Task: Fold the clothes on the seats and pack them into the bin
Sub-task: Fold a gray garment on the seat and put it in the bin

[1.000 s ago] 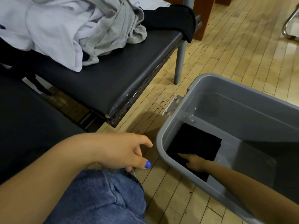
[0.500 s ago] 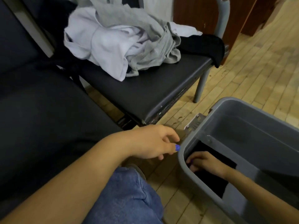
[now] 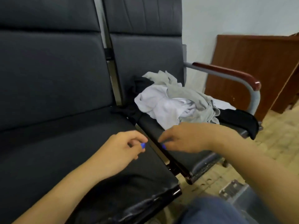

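A heap of unfolded clothes (image 3: 174, 102) in white and grey lies on the right seat (image 3: 182, 157), with a black garment (image 3: 239, 120) hanging over that seat's right edge. My left hand (image 3: 119, 147) hovers over the left seat (image 3: 80, 151), fingers loosely curled and holding nothing. My right hand (image 3: 186, 138) hangs over the front of the right seat, just short of the heap, its fingers bent down and holding nothing. Only a corner of the grey bin (image 3: 233, 191) with its latch shows at the bottom right.
A metal armrest with a red-brown wooden top (image 3: 226, 73) bounds the right seat. A brown wooden cabinet (image 3: 252, 67) stands behind it against the wall. Light wooden floor (image 3: 275, 135) lies to the right. My knee in blue jeans (image 3: 210, 210) is at the bottom.
My right hand has come out of the bin and up to the front of the right seat. The view has swung up from the bin to the seats. My left hand rose over the left seat.
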{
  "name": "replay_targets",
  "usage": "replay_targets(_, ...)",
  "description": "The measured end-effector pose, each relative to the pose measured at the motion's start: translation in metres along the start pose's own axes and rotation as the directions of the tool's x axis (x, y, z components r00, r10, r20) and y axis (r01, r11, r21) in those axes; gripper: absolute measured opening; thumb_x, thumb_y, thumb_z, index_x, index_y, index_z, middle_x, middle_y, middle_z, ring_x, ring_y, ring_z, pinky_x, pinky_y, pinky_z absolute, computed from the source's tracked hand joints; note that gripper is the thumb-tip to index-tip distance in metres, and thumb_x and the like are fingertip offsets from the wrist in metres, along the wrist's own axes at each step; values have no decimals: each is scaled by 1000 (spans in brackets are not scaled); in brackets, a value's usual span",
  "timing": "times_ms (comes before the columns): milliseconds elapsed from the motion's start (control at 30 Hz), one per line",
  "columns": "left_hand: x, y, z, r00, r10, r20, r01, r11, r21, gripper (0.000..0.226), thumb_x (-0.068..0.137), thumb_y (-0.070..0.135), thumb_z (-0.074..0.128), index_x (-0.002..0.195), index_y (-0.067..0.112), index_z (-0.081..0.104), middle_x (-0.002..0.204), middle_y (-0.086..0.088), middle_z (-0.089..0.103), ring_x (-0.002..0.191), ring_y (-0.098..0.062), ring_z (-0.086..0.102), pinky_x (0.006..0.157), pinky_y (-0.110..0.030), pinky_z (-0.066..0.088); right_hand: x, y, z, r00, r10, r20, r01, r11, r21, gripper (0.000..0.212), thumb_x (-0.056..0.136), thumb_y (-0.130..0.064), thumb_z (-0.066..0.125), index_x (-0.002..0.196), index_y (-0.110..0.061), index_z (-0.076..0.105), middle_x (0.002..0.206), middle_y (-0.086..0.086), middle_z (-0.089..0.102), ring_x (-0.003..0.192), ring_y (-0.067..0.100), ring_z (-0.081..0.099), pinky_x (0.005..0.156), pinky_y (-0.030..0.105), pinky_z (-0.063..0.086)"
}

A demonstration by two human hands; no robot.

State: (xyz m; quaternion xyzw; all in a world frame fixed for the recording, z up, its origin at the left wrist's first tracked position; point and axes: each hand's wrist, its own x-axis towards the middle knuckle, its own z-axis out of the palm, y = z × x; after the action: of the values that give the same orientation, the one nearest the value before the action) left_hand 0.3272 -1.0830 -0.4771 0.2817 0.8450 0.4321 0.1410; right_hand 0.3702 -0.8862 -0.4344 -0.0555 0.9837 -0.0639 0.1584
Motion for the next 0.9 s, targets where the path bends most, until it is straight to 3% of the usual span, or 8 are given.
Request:
replay_targets(100, -30, -42, -34, 988, -125, -86, 125, 992, -5, 19, 91, 16, 58, 88, 31, 68, 84, 8, 72, 67, -6, 67, 62, -20, 48, 61, -16, -3, 997, -19, -70, 23, 998, 61, 42, 97, -35, 48, 138, -26, 46, 135, 1, 51, 121, 20, 49, 101, 28, 37)
replay_targets(200, -47, -89, -58, 964, -234, -128, 242, 969, 49, 20, 92, 12, 58, 86, 30, 67, 77, 4, 71, 64, -8, 66, 58, -18, 48, 122, -3, 22, 974, 90, -206, -82, 996, 45, 58, 94, -35, 51, 147, -25, 30, 149, 8, 33, 132, 30, 38, 106, 42, 35)
replay_targets(333, -52, -131, -76, 946, -285, -155, 307, 941, 141, 24, 94, 11, 53, 86, 33, 60, 82, 9, 68, 71, -6, 64, 58, -12, 45, 151, 31, 68, 775, 441, -453, -301, 888, 349, 86, 91, -22, 55, 151, -33, -5, 159, 12, -8, 144, 34, 13, 107, 47, 31)
replay_targets(467, -48, -146, -77, 945, -313, -95, 326, 926, 192, 20, 96, 18, 52, 90, 37, 56, 86, 9, 66, 75, -6, 64, 65, -15, 48, 163, 58, 65, 561, 680, -472, -174, 654, 736, 85, 89, -13, 61, 152, -21, 4, 147, 21, 28, 127, 41, 39, 97, 47, 39)
replay_targets(567, -41, -148, -76, 953, -290, -88, 302, 934, 193, 19, 95, 19, 52, 90, 37, 56, 85, 8, 67, 74, -7, 65, 65, -18, 50, 173, 77, 62, 571, 780, -254, -98, 372, 923, 66, 91, -21, 60, 144, -12, 22, 109, 20, 53, 85, 33, 55, 68, 40, 49)
replay_targets(667, -36, -148, -76, 960, -271, -69, 279, 942, 188, 18, 95, 19, 53, 90, 36, 56, 85, 9, 66, 72, -5, 63, 65, -16, 47, 173, 93, 64, 496, 817, -294, -237, 453, 860, 12, 91, -18, 55, 100, -11, 50, 105, 23, 61, 83, 32, 57, 73, 43, 52)
replay_targets(800, -38, -148, -84, 965, -255, -64, 263, 951, 163, 15, 95, 19, 53, 93, 34, 55, 83, 4, 67, 66, -5, 62, 64, -15, 46, 157, 83, 53, 503, 740, -447, -346, 646, 680, 17, 93, -12, 53, 103, 0, 58, 115, 26, 59, 108, 41, 54, 91, 40, 42)
replay_targets(900, -43, -153, -90, 955, -282, -91, 291, 949, 122, 15, 94, 16, 55, 93, 31, 57, 82, 1, 67, 64, -7, 62, 55, -11, 44, 138, 55, 31, 492, 670, -556, -56, 662, 748, 4, 92, -9, 54, 93, -7, 57, 101, 19, 60, 97, 29, 53, 78, 38, 42)
